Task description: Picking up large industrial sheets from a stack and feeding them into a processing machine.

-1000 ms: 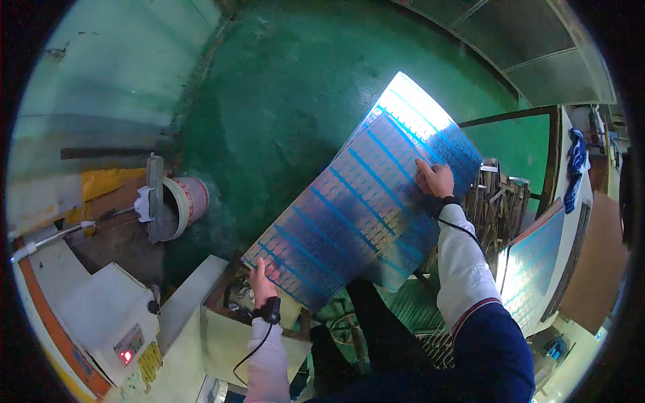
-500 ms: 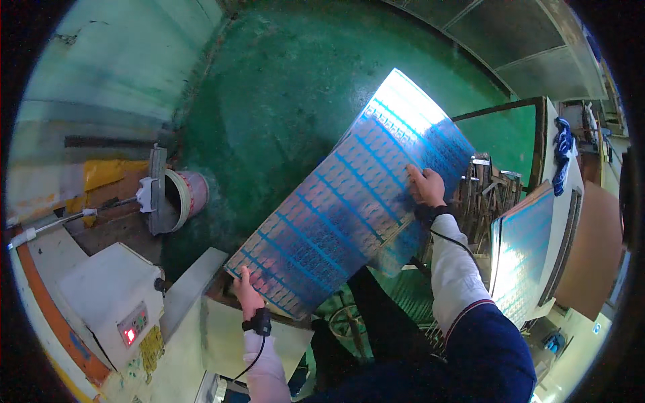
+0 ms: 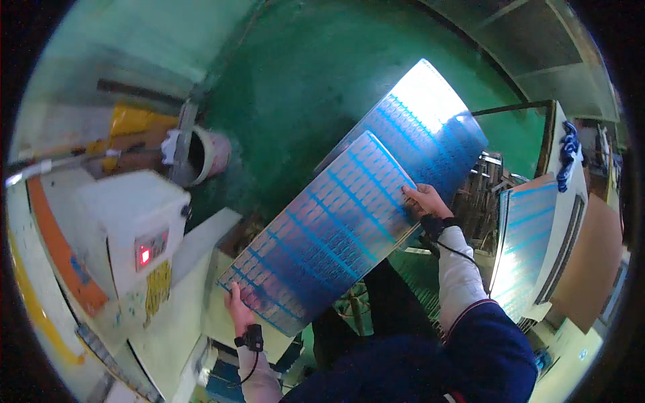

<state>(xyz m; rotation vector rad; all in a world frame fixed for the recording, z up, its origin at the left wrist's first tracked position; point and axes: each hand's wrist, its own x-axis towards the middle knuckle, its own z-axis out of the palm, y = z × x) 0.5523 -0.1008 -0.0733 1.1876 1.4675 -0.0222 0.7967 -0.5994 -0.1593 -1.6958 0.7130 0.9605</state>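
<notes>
Change: over the last second the upper sheet point(image 3: 322, 235) is sliding down and to the left off the lower sheet point(image 3: 430, 127); earlier the two were reading as one long panel, and now a bright strip of the lower one is showing past the upper one's far edge at the upper right of the frame.
Meaning: the top sheet is, by the look of it, being separated from the one beneath and is coming toward the person.
Upper sheet: a long shiny metal panel printed with rows of small blue rectangles, running diagonally from the lower centre-left to the centre right, tilted, held in the air over the green floor point(image 3: 295, 87).
Left hand point(image 3: 236, 310): reaching up from the lower edge, wrist strapped with a dark band, gripping the sheet's near lower corner; the fingers are going behind the panel, so how tightly they are closing I cannot tell.
Right hand point(image 3: 423, 200): arm in a white and dark blue sleeve rising from the lower right, hand lying on the sheet's right edge, thumb on top and fingers curling round the rim, pinching it.
Around: a white machine box point(image 3: 127, 228) with a red light at the left, a pale bucket point(image 3: 205, 154) above it, and another blue-striped panel point(image 3: 524, 248) leaning at the right.
</notes>
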